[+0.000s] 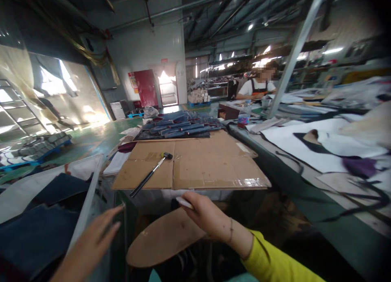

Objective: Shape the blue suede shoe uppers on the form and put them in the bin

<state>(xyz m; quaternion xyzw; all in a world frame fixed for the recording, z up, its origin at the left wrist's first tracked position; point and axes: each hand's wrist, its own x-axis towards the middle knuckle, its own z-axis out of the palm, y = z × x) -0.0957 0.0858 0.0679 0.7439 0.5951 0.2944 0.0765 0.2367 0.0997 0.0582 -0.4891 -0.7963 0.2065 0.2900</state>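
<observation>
My right hand [203, 213] is closed round a small pale, flat piece [185, 203] whose kind I cannot make out; part of it is hidden by the fingers. Below that hand lies an oval brown board [161, 242], low near my lap. My left hand [94, 243] is blurred, with its fingers apart and nothing in them, beside the edge of a white-sided bin [87, 206] of dark blue fabric pieces [45, 223]. Ahead, a hammer [151, 174] with a black grip rests on a flattened cardboard sheet [207, 162].
Stacked blue denim pieces [183, 125] lie at the cardboard's far end. On the right, a long table [332, 210] bears white and dark material, and a bottle [244, 114] stands near a metal post [293, 58]. A co-worker [255, 88] sits beyond. Bundles [33, 147] are stacked at far left.
</observation>
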